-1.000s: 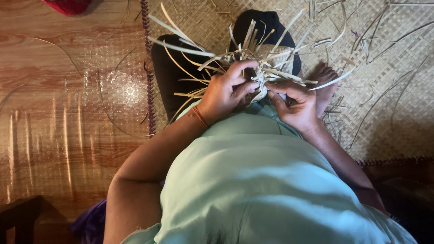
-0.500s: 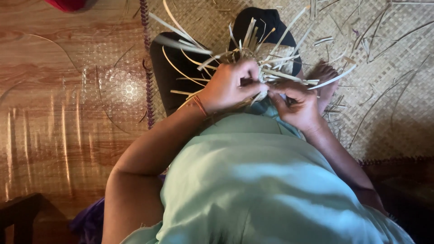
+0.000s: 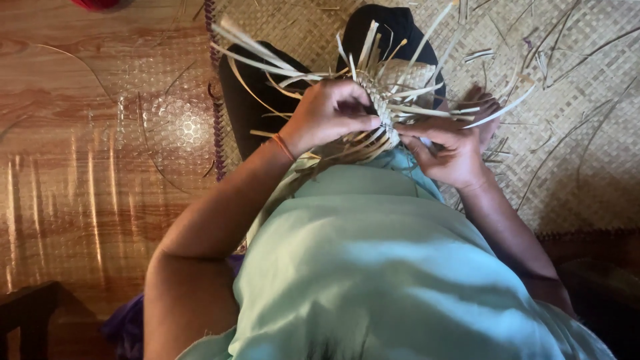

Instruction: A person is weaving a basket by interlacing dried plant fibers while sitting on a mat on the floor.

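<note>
1. Weave [image 3: 381, 110] – a small, half-made piece of pale flat strips, held over the lap at frame centre, toward 12 o'clock. Loose strip ends fan out from it in all directions.
2. Left hand [image 3: 330, 113] – at 9 o'clock of the weave, touching it. Grip closed: fingers curled over the woven edge, fingertips pinching strips. An orange band [image 3: 283, 146] sits on the wrist.
3. Right hand [image 3: 453, 153] – at 4 o'clock of the weave, touching it. Grip closed: fingers folded, thumb pressed on strips at the lower edge.
4. Both hands meet at the weave's lower rim, just beside each other.
5. Shirt [image 3: 373, 267] – pale green, fills the lower frame at 6 o'clock; the weave's lowest strips lie against it.
6. Trousers [image 3: 250, 100] – dark, visible behind the weave from 10 to 12 o'clock.
7. Mat [image 3: 587, 133] – woven, tan, under the person, covering 12 to 3 o'clock. Stray strips lie scattered on it.
8. Floor [image 3: 80, 147] – glossy wood-grain surface, from 8 to 11 o'clock, beside the mat's dark braided edge.
</note>
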